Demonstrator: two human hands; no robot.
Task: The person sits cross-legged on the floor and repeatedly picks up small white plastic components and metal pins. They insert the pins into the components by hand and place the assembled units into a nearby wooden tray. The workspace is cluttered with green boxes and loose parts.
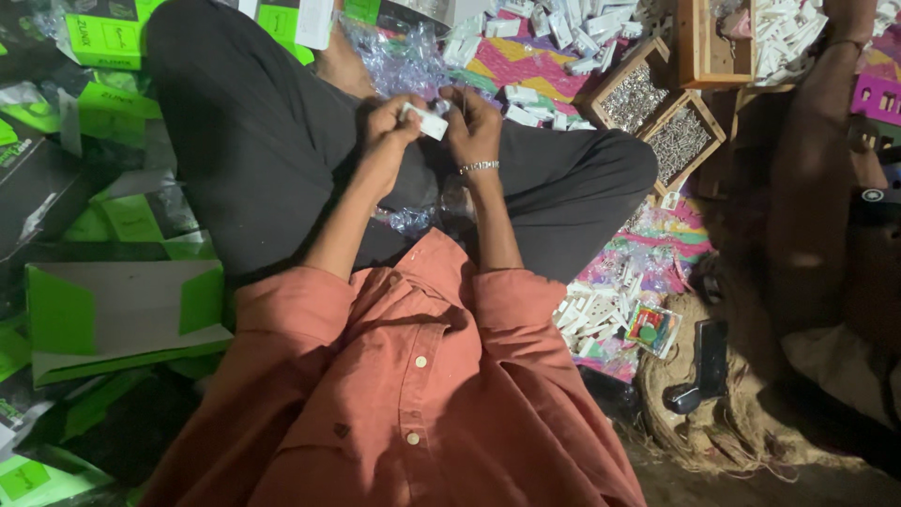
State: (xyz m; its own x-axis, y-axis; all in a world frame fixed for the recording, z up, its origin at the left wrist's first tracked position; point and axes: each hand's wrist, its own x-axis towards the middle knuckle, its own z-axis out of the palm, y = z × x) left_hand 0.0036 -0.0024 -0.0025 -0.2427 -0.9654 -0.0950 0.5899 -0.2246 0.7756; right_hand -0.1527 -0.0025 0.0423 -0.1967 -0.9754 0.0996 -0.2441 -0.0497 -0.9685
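A: In the head view, what do the two hands hold?

B: Both meet in the upper middle of the frame, above the crossed legs in dark trousers (282,141). The left hand (387,127) has its fingers curled around one end of a small white plastic part (427,122). The right hand (474,127), with a silver bracelet (479,167) on the wrist, pinches at the other end. What exactly the right fingertips grip I cannot tell — it is too small.

A: Why so high and close to the body?

B: I think the part is small, so the person brings it near the eyes and steadies both forearms over the lap.

A: And around the hands?

B: Just beyond them, at the top of the frame, lies a heap of clear plastic wrappers (399,61), and many more white parts (572,28) are spread on a colourful mat (535,66). To the upper right stand two wooden trays (657,117) with small metal pieces, near the right knee — probably for easy reach. Another pile of white parts (601,314) lies at the right middle, beside a dark tool (704,371) on the floor.

A: The left side?

B: Green and white cardboard boxes (113,314), flat or open, are stacked along the left edge. At the far right a second person's arm (817,122) shows.
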